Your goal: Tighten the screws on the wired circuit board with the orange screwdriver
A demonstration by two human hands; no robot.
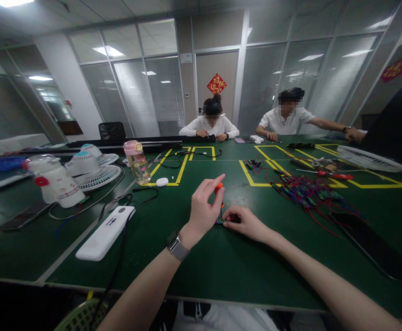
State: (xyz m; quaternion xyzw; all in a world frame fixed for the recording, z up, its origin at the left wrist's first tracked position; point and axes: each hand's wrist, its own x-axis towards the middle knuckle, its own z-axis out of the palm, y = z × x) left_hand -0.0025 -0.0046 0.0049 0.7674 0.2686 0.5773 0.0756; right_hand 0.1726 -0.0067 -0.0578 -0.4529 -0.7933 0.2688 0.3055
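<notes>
In the head view my left hand (pixel 204 204) is raised over the table, fingers and thumb closed about an upright screwdriver with an orange handle (pixel 219 186). Its thin dark shaft points down to a small green circuit board (pixel 219 222) on the table; whether the tip touches the board cannot be made out. My right hand (pixel 247 224) rests on the table, with thumb and fingertips pinching the board's right edge. A bit of red wire shows within the right hand. My left hand partly covers the screwdriver and board.
At right lie a tangle of wired circuit boards (pixel 307 188), a red-handled tool (pixel 335 175) and a black phone-like slab (pixel 373 243). At left are a white power bank (pixel 106 233) with a cable, a pink-lidded bottle (pixel 137 161) and fans (pixel 97 177). Two people sit opposite.
</notes>
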